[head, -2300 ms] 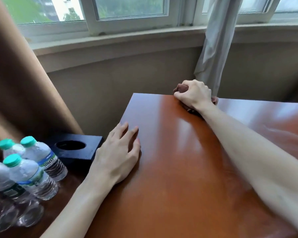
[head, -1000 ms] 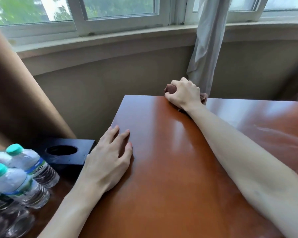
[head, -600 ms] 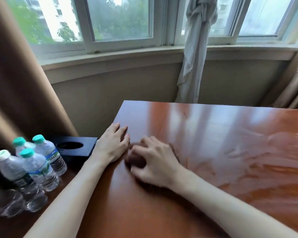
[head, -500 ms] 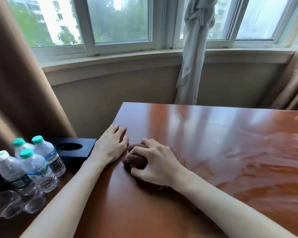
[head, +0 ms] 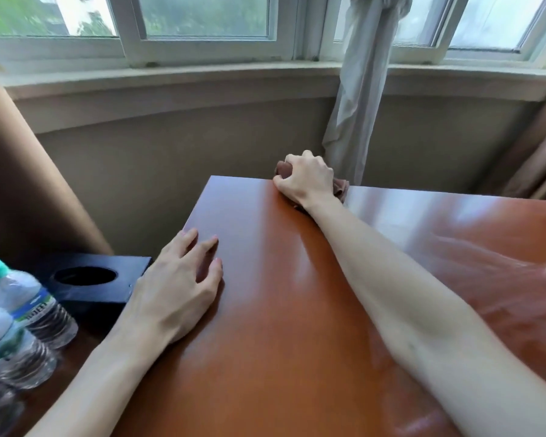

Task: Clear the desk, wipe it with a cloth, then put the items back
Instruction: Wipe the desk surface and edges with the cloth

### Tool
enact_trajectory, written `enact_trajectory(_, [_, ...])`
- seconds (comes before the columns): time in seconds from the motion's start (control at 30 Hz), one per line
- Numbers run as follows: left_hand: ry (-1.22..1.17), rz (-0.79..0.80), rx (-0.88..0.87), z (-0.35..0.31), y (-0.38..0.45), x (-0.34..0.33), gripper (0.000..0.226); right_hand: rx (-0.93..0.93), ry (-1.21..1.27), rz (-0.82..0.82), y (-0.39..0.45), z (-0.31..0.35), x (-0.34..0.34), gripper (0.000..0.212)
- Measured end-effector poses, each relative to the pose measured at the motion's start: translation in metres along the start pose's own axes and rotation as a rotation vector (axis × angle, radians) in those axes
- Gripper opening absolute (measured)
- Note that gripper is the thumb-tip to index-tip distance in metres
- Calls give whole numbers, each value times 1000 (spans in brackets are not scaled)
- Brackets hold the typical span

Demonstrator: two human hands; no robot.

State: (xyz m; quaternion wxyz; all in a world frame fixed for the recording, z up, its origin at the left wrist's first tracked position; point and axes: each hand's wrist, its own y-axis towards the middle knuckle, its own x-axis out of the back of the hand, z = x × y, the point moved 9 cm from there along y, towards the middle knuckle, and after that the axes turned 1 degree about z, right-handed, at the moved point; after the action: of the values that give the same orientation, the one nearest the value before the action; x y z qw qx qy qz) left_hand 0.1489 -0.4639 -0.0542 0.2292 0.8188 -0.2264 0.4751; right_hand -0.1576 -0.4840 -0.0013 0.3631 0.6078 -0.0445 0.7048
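The glossy reddish-brown desk (head: 281, 326) fills the lower right of the head view. At its far edge my right hand (head: 306, 181) grips a bunched brown cloth (head: 340, 187) and presses it on the wood, arm stretched out. Most of the cloth is hidden under the fingers. My left hand (head: 177, 288) rests flat on the desk's left edge, fingers spread and holding nothing.
Several water bottles (head: 26, 313) with green caps stand on a lower dark surface to the left, beside a black box (head: 98, 279) with a round hole. A tied grey curtain (head: 360, 99) hangs just behind the cloth. Brown drapes flank both sides below the window sill.
My right hand has pushed the cloth from beside my left hand out to the desk's far edge. The left hand stays planted on the left edge.
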Motion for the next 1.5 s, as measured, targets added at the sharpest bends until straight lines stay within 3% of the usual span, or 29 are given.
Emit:
enact_trajectory(0.23, [-9, 47, 8, -12, -9, 10, 47, 379, 156, 87, -170, 92, 44, 31])
enact_trajectory(0.37, [39, 100, 37, -17, -14, 10, 49, 477, 210, 121, -234, 86, 75, 33])
enact_trajectory(0.5, [54, 97, 36, -17, -16, 8, 49, 350, 185, 145, -207, 46, 75, 34])
enact_trajectory(0.7, [29, 49, 31, -10, -7, 5, 47, 16, 65, 16, -76, -45, 44, 30])
enact_trajectory(0.9, [18, 12, 22, -8, -4, 7, 51, -82, 45, -44, 12, -23, 6, 28])
enact_trajectory(0.97, [23, 10, 27, -8, -6, 7, 52, -24, 82, -42, 18, 14, -10, 28])
enact_trajectory(1.1, [29, 9, 32, -7, -6, 5, 54, 332, 183, 95, -2, 111, -37, 26])
enact_trajectory(1.23, [43, 6, 26, -9, -7, 6, 53, 169, 197, 31, 18, 109, -39, 25])
enact_trajectory(1.4, [-7, -27, 69, -7, -8, 12, 56, 317, 209, 47, -31, 151, -35, 26])
enact_trajectory(1.5, [-79, -195, 132, -1, -19, 40, 56, 317, 226, 91, -84, 157, -10, 30])
